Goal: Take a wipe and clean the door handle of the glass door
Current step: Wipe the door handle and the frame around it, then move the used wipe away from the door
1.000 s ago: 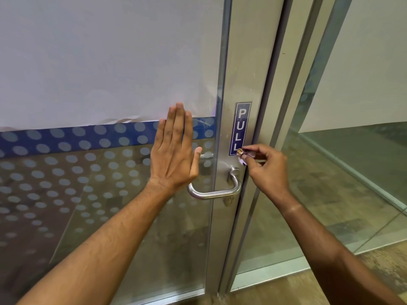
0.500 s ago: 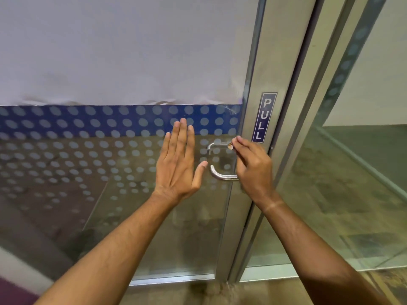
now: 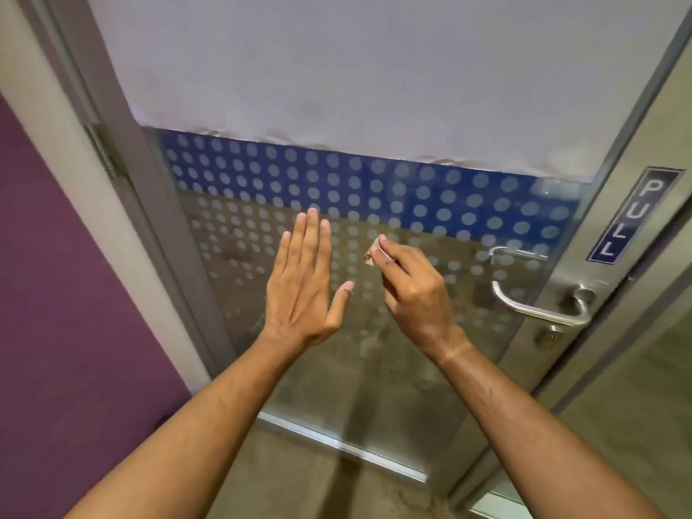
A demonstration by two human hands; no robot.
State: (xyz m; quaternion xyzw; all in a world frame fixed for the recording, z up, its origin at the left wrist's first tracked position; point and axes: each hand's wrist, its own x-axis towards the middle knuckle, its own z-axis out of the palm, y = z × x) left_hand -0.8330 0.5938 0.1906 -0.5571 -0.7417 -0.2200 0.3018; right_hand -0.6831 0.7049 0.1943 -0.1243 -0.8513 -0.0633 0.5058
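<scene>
wipe pinched, away from the handle
right hand point(image 3: 413, 290) grips a small wipe point(image 3: 370, 255) at mid-frame; left hand point(image 3: 303, 282) open, flat. door handle point(image 3: 535, 307) sits at right, apart; next, likely bring the wipe onto it.

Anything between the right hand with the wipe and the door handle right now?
Nothing visible. The right hand pinches the wipe in front of the dotted glass; the door handle lies to its right across bare glass. The left hand is on the far side.
</scene>
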